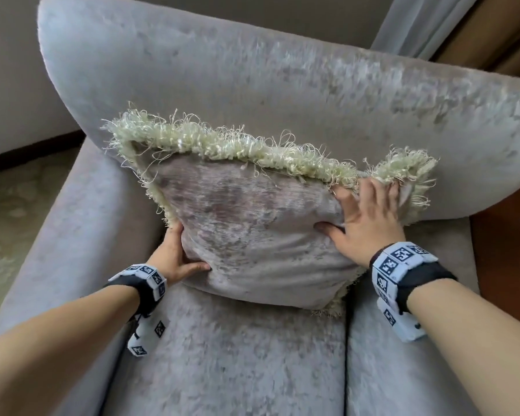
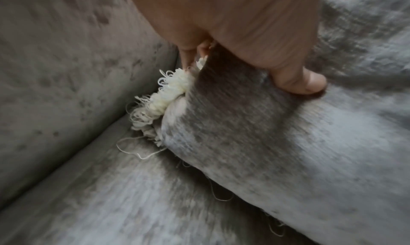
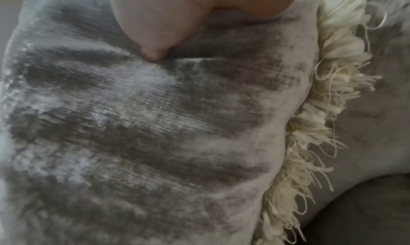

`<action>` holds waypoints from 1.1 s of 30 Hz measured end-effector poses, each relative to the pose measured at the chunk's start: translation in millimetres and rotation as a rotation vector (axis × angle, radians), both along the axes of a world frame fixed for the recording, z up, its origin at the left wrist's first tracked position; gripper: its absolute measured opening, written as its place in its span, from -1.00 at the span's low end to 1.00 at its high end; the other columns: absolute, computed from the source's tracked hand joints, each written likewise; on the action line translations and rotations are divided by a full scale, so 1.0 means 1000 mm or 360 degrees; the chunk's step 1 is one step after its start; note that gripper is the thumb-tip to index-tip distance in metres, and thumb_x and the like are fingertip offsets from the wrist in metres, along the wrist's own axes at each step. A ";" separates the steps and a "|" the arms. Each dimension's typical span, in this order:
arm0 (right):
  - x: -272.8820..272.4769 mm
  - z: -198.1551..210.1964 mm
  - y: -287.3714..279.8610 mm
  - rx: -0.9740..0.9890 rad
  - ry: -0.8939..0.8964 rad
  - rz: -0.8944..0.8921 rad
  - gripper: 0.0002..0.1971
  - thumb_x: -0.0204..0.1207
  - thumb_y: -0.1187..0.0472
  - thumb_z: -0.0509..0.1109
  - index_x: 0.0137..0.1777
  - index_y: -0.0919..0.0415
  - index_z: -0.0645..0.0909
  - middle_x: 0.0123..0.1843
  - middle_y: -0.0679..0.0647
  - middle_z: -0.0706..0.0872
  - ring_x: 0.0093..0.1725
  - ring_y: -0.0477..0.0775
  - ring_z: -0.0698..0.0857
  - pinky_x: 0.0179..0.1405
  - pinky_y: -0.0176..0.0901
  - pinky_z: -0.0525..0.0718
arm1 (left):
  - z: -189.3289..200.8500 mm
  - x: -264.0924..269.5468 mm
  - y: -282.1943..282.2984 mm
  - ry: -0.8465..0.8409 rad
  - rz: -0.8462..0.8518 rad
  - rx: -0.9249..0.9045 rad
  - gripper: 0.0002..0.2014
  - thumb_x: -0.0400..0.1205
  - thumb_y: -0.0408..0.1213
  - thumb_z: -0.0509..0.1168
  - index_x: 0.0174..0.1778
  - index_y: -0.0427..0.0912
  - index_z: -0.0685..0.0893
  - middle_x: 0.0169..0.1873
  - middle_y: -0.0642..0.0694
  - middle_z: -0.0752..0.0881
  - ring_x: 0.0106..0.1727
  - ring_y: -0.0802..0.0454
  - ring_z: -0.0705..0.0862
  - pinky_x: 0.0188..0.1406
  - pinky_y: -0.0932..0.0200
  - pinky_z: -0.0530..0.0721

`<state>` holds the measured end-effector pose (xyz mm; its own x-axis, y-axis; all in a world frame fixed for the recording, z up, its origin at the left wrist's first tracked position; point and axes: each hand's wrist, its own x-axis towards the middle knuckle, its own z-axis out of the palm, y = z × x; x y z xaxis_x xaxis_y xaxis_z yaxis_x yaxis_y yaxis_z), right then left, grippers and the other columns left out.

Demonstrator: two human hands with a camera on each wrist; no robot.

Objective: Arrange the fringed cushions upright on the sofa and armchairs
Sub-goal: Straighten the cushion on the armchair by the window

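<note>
A grey velvet cushion (image 1: pixel 252 229) with a cream fringe (image 1: pixel 222 142) stands tilted on the seat of a grey armchair (image 1: pixel 252 70) and leans on its backrest. My left hand (image 1: pixel 174 256) grips the cushion's lower left edge, thumb (image 2: pixel 306 84) on the front and fingers behind by the fringe (image 2: pixel 168 94). My right hand (image 1: pixel 370 217) lies spread on the upper right corner, fingertips in the fringe, thumb (image 3: pixel 153 54) denting the front face (image 3: pixel 155 126). The cushion's back is hidden.
The armchair's left armrest (image 1: pixel 57 235) and seat (image 1: pixel 237 355) surround the cushion. A pale curtain (image 1: pixel 418 19) hangs at the back right over a wooden floor (image 1: pixel 505 235). A patterned carpet (image 1: pixel 12 205) lies to the left, below a plain wall (image 1: pixel 6 70).
</note>
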<state>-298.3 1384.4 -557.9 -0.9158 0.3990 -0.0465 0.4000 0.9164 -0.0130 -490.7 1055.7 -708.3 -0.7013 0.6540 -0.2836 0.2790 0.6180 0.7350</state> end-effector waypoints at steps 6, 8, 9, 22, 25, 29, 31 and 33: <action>0.011 -0.001 -0.014 0.0056 0.0130 0.0011 -0.44 0.33 0.03 0.56 0.20 0.07 0.31 0.11 0.24 0.46 0.24 0.27 0.38 0.51 0.47 0.12 | 0.005 0.022 0.006 0.0129 0.0092 -0.0120 0.06 0.26 0.28 0.44 0.58 -0.03 0.08 0.21 -0.21 0.71 0.12 -0.37 0.73 -0.01 -0.06 0.68; 0.015 0.006 -0.020 0.0070 0.0147 -0.0012 -0.45 0.23 0.22 0.55 0.14 0.09 0.33 0.00 0.21 0.47 0.12 0.28 0.46 0.46 0.46 0.23 | 0.017 0.027 0.006 0.0154 0.0066 -0.0190 0.02 0.33 0.21 0.48 0.61 -0.04 0.10 0.20 -0.23 0.73 0.13 -0.37 0.72 -0.04 -0.02 0.63; 0.018 0.010 -0.023 0.0085 0.0162 -0.0029 -0.45 0.18 0.29 0.53 0.12 0.10 0.33 -0.05 0.19 0.46 0.06 0.28 0.48 0.43 0.43 0.27 | 0.024 0.029 0.004 0.0175 0.0038 -0.0194 -0.01 0.37 0.14 0.52 0.62 -0.02 0.12 0.22 -0.20 0.73 0.16 -0.34 0.71 -0.02 0.01 0.61; 0.093 0.058 -0.023 -0.0004 0.0446 -0.0357 -0.44 0.08 0.57 0.46 0.00 0.21 0.29 -0.14 0.36 0.52 -0.08 0.38 0.46 -0.04 0.21 0.42 | 0.186 -0.030 0.014 0.0930 -0.0712 -0.0134 0.12 0.36 0.02 0.48 0.54 0.55 -0.29 0.10 -0.21 0.64 0.03 -0.29 0.70 -0.11 -0.21 0.72; 0.087 0.049 -0.028 -0.0044 0.0482 -0.0444 -0.48 0.14 0.57 0.43 0.01 0.22 0.29 -0.12 0.39 0.53 -0.05 0.42 0.49 -0.08 0.25 0.51 | 0.199 -0.041 0.019 0.1076 -0.0697 -0.0169 0.12 0.38 -0.07 0.55 0.59 0.46 -0.17 -0.05 -0.24 0.60 -0.09 -0.31 0.68 -0.29 -0.16 0.71; 0.080 0.016 -0.027 -0.0187 0.0302 -0.0586 -0.52 0.30 0.47 0.47 0.19 0.34 0.38 0.07 0.41 0.57 0.13 0.47 0.48 0.09 0.35 0.56 | 0.178 -0.048 0.020 0.1200 -0.0697 -0.0343 0.11 0.37 -0.05 0.55 0.60 0.38 -0.16 0.00 -0.35 0.54 -0.03 -0.34 0.62 -0.29 -0.22 0.70; 0.079 0.000 -0.028 -0.0256 0.0214 -0.0652 -0.45 0.35 0.36 0.49 0.31 0.38 0.36 0.27 0.44 0.50 0.30 0.48 0.40 0.26 0.37 0.46 | 0.166 -0.045 0.022 0.1191 -0.0657 -0.0390 0.06 0.39 -0.06 0.51 0.61 0.32 -0.11 0.03 -0.39 0.49 0.01 -0.36 0.55 -0.24 -0.29 0.69; 0.079 -0.008 -0.031 -0.0233 0.0228 -0.0713 -0.30 0.29 0.28 0.52 0.41 0.36 0.30 0.48 0.46 0.33 0.44 0.53 0.29 0.42 0.42 0.33 | 0.161 -0.041 0.024 0.1249 -0.0568 -0.0337 0.02 0.35 0.02 0.52 0.63 0.22 0.02 0.05 -0.40 0.46 0.01 -0.38 0.51 -0.21 -0.29 0.66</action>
